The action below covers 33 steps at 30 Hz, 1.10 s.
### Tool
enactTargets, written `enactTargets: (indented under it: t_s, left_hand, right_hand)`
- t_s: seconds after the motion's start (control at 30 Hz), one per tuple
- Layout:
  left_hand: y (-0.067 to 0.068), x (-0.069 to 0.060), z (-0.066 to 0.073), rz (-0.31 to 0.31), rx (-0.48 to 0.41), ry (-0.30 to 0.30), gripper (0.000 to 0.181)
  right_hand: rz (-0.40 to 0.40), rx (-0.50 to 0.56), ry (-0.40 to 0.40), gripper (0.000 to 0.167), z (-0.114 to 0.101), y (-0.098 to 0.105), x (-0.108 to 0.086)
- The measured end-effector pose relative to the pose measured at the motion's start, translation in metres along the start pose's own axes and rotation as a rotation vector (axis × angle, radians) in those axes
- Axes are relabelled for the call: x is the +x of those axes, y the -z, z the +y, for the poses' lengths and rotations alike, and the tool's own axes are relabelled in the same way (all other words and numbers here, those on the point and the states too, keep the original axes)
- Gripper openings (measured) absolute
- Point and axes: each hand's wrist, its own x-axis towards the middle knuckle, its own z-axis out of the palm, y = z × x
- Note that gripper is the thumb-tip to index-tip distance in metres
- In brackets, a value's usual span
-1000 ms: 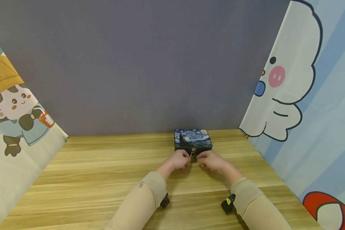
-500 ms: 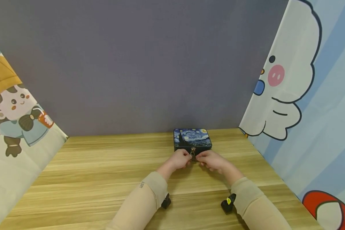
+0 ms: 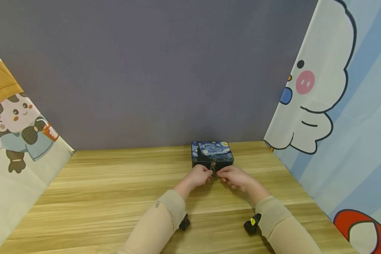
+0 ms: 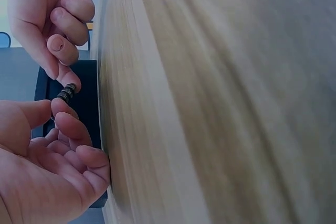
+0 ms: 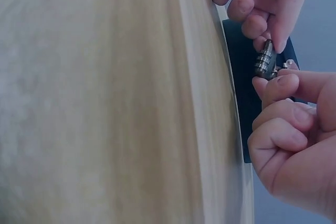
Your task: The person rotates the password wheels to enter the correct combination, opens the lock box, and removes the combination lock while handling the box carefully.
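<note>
A dark box (image 3: 212, 152) with a swirling blue and yellow lid picture stands at the back of the table, lid closed. From the clasp on its front hangs a small padlock with number dials (image 5: 265, 60). The left hand (image 3: 198, 176) pinches one side of the padlock between thumb and index finger. On the other side, the right hand (image 3: 236, 176) holds the padlock with thumb and fingertips. In the left wrist view the ribbed dials (image 4: 66, 93) show between both hands' fingertips; the other fingers of both hands are curled.
The wood-grain table (image 3: 114, 190) reaches back to a grey wall panel (image 3: 165, 77). Cartoon-printed curtains hang at the left (image 3: 19, 197) and right (image 3: 362, 141). A black wrist camera sits below each sleeve cuff.
The padlock has tilted up a little and more of it is covered by the fingertips. Both hands stay at nearly the same place; the box has not visibly moved on the table.
</note>
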Motion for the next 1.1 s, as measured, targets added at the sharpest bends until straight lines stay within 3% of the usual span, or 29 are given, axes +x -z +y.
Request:
enactTargets:
  t_s: [0.23, 0.63, 0.77, 0.9, 1.1]
  left_hand:
    - [-0.0022, 0.0007, -0.0002, 0.01, -0.044, 0.02, 0.045]
    - [-0.0039, 0.0011, 0.0011, 0.026, -0.09, 0.091, 0.043]
    - [-0.0055, 0.0008, 0.0001, 0.028, -0.178, 0.12, 0.041]
    - [-0.0063, 0.002, -0.0016, 0.029, -0.25, 0.122, 0.039]
    - [-0.009, 0.0041, -0.0048, 0.034, -0.318, 0.112, 0.036]
  right_hand:
    - [-0.006, 0.017, -0.005, 0.032, 0.0024, 0.0014, 0.0]
    - [0.042, 0.08, -0.069, 0.053, -0.0026, 0.0, -0.0048]
    - [0.043, 0.154, -0.089, 0.057, -0.0033, -0.0009, -0.0054]
    - [0.048, 0.303, -0.117, 0.06, -0.0032, -0.0023, -0.0056]
    - [0.004, 0.486, -0.161, 0.044, -0.0032, -0.0033, -0.0052]
